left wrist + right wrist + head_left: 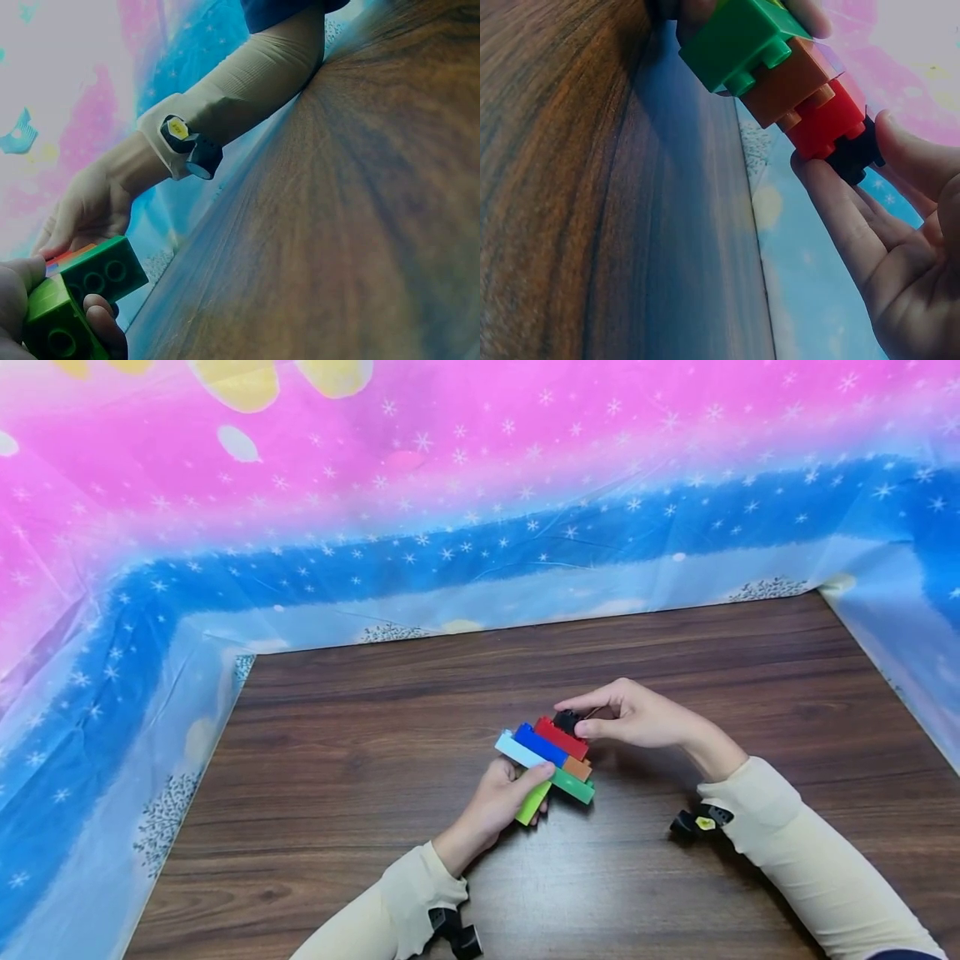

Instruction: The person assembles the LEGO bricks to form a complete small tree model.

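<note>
My left hand (491,806) grips a stack of joined toy building bricks, held tilted above the table. Its lowest piece is a lime green brick (532,806), under my thumb and fingers. Above it run a light blue brick (516,749) and a green brick (574,787), then a blue brick (538,745) beside an orange-brown brick (791,79). A red brick (561,739) lies over these. At the upper end, my right hand (648,718) pinches a black brick (853,152), which touches the red one. One right fingertip meets the red brick's edge in the right wrist view.
The dark wooden table (360,735) lies beneath both hands. A pink and blue snowflake-patterned cloth (450,527) hangs along its back and sides. Each sleeve cuff carries a small black camera (453,933).
</note>
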{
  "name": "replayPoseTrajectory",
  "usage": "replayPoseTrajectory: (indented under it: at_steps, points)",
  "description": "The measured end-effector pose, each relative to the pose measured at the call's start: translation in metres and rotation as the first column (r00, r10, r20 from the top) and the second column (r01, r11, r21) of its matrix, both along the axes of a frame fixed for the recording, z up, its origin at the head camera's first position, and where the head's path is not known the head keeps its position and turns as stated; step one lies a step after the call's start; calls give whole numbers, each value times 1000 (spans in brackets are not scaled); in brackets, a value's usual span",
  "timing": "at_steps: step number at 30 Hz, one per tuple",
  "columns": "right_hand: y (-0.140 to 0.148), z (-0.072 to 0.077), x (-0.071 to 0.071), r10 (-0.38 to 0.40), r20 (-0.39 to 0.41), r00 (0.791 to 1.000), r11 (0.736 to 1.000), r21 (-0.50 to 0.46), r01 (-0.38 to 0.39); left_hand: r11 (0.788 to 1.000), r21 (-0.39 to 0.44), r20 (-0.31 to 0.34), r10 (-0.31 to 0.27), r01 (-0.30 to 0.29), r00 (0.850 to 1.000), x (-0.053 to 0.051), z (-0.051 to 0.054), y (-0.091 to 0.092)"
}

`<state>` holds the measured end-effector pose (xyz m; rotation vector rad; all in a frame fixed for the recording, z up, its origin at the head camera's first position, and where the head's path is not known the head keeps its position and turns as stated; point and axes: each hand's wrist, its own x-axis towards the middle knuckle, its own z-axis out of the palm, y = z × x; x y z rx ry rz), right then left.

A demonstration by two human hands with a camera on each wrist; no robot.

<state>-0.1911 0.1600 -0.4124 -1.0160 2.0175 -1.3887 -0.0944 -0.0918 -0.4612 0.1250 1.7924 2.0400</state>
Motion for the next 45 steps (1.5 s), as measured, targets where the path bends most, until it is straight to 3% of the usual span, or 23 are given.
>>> replayPoseTrajectory:
  at_steps: [15, 27, 38, 42, 45]
  points:
    - [-4, 7, 5, -8, -25, 1000, 1000, 12, 8, 1000, 1, -15, -17, 17, 1000, -1, -1, -1]
    - [-2, -3, 1, 10, 47, 999, 999, -47, -8, 1000, 1, -14, -8, 8, 1000, -1, -3, -1]
    - [-4, -1, 1, 5, 49, 999, 999, -48, -3, 1000, -8, -31, -4, 3, 1000, -3, -3, -2]
    - [-7, -3, 3, -27, -6, 1000, 999, -33, 27, 1000, 2, -19, -10, 10, 1000, -3, -2, -5]
    - [-10, -3, 8, -92, -75, 993, 996, -14, 91, 1000, 25, -19, -4, 5, 1000, -3, -1, -7]
